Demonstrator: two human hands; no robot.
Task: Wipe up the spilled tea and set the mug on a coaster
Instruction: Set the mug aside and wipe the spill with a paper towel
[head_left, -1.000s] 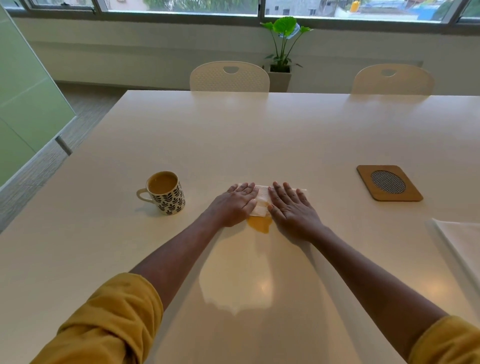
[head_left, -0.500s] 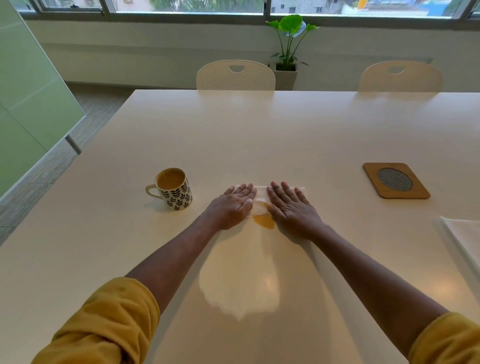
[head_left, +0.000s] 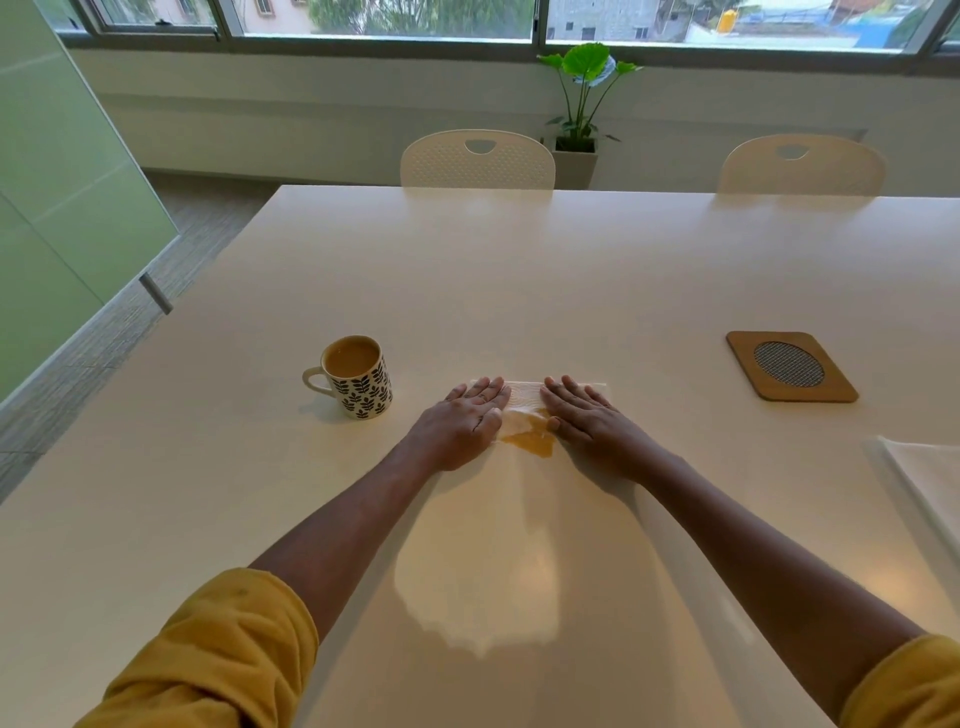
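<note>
A white paper towel (head_left: 524, 402) lies flat on the cream table (head_left: 519, 270), its near part soaked amber by the spilled tea (head_left: 530, 441). My left hand (head_left: 462, 421) presses flat on the towel's left end and my right hand (head_left: 587, 415) presses flat on its right end, fingers straight. A white mug with a black leaf pattern (head_left: 358, 376), full of milky tea, stands to the left of my left hand, handle pointing left. A square wooden coaster with a mesh centre (head_left: 789, 366) lies to the far right.
A stack of white paper towels (head_left: 930, 478) lies at the right edge of the table. Two white chairs (head_left: 478, 161) stand at the far side. A potted plant (head_left: 579, 104) sits by the window wall. The table's left edge runs diagonally beside a green glass partition.
Both hands stay flat on the towel. The amber stain has spread further into the paper between them. The camera view has shifted slightly.
</note>
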